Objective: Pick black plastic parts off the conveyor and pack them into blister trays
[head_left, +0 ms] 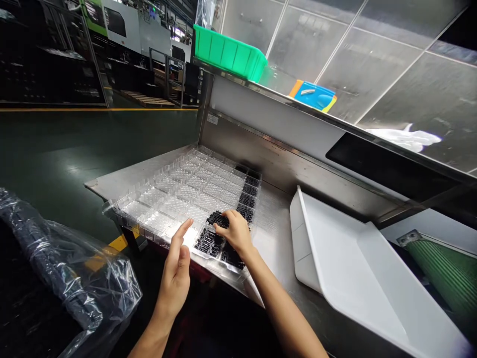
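A clear plastic tray [179,189] with many compartments lies on the metal bench. Black slotted parts [209,242] fill the compartments along its right side and at the near right corner. My right hand [236,229] is closed, thumb and fingers around a dark black part [217,219] over a compartment in the second column from the right. Whether that part touches the tray floor I cannot tell. My left hand [177,273] is held up at the tray's near edge, fingers stretched out, holding nothing.
To the right, a white bin [357,258] stands tilted on the bench [274,214]. The shelf above carries a green bin [229,52] and a blue box [315,94]. Clear plastic film [112,283] hangs at lower left. A green ribbed object [441,273] is at far right.
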`<state>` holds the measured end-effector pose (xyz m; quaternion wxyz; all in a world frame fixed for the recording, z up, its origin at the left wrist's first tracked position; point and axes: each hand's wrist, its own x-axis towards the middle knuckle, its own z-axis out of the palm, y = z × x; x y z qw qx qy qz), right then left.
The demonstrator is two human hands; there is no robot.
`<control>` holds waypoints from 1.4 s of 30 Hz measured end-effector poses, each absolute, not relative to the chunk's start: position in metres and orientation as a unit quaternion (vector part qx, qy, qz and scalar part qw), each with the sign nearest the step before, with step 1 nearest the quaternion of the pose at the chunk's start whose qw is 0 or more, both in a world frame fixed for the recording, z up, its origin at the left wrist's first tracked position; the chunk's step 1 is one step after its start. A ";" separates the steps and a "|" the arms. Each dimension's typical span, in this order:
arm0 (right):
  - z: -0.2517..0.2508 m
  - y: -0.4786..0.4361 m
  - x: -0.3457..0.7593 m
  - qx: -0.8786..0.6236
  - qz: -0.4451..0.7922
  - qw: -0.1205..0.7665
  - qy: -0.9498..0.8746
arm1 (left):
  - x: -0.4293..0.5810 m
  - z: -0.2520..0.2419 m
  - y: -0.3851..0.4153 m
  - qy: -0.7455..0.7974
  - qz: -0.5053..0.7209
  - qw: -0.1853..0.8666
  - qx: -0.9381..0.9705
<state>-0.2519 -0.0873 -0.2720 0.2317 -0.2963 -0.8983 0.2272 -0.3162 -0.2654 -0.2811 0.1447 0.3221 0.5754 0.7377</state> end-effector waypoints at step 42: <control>-0.261 -0.031 -0.243 -0.237 0.192 0.174 -0.936 | -0.377 -0.278 -0.182 0.723 0.248 0.015 0.645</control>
